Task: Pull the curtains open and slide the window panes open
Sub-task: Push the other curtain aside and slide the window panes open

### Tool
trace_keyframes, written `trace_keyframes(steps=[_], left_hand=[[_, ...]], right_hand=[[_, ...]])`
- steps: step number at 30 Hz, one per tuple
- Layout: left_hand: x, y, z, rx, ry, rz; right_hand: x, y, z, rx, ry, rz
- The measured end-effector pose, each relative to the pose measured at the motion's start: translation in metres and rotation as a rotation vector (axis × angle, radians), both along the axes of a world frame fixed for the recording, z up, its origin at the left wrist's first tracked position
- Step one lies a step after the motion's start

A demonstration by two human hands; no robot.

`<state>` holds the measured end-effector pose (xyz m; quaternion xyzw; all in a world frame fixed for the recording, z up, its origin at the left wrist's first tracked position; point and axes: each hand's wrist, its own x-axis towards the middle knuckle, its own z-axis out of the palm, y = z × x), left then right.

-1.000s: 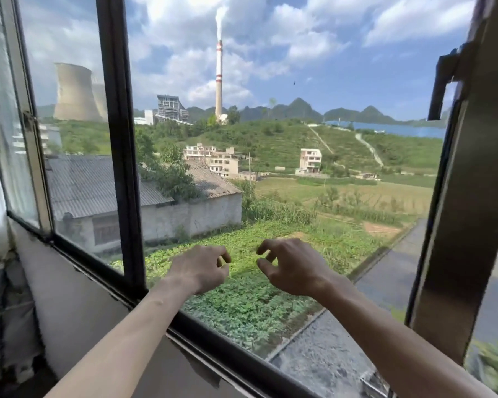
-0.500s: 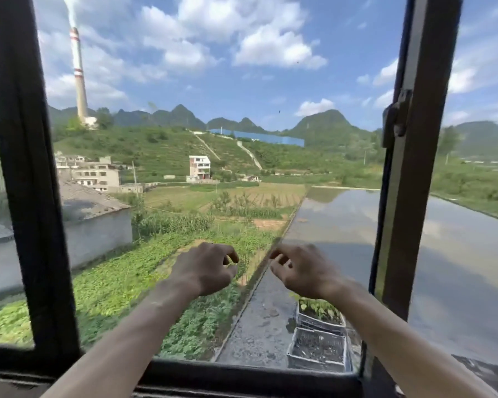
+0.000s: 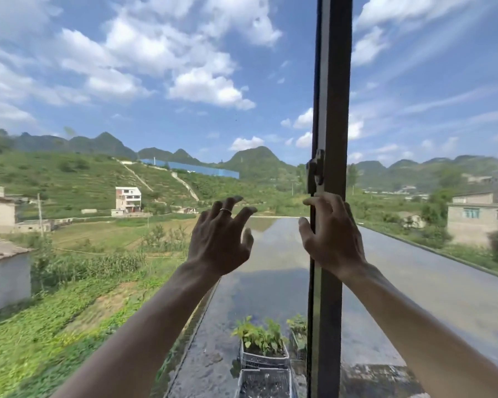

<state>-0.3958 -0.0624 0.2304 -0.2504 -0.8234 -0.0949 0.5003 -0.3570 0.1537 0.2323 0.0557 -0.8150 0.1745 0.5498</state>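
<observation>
A dark vertical window pane frame (image 3: pixel 329 81) runs top to bottom right of centre, with a small latch (image 3: pixel 315 170) on its left edge. My right hand (image 3: pixel 332 237) is wrapped around that frame just below the latch, fingers curled over its left edge. My left hand (image 3: pixel 222 239), a ring on one finger, hovers to the left of the frame with its fingers spread and holds nothing. Left of the frame the view outside is unobstructed; to its right there is glass (image 3: pixel 429 254). No curtain is in view.
Outside lie green fields, a flat wet roof surface (image 3: pixel 270 282) and plastic crates with seedlings (image 3: pixel 263 351) below the opening. Buildings stand at the far left and far right, hills behind.
The view has swung right and closer to the right pane frame. Both hands rose; my right hand moved onto the frame and gripped it, and my left hand's fingers spread.
</observation>
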Motion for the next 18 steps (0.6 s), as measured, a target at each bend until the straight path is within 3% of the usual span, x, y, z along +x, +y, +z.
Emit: trace_keyframes(steps=[5, 11, 18], left_hand=[[-0.034, 0.014, 0.024, -0.021, 0.116, 0.050], [-0.076, 0.020, 0.018, 0.014, 0.176, 0.148], [-0.096, 0.026, 0.011, 0.038, 0.334, 0.199]], right_hand=[[-0.011, 0.023, 0.026, 0.009, 0.065, -0.079], [-0.042, 0.037, 0.042, 0.155, 0.050, -0.127], [-0.077, 0.047, 0.029, 0.208, 0.262, -0.250]])
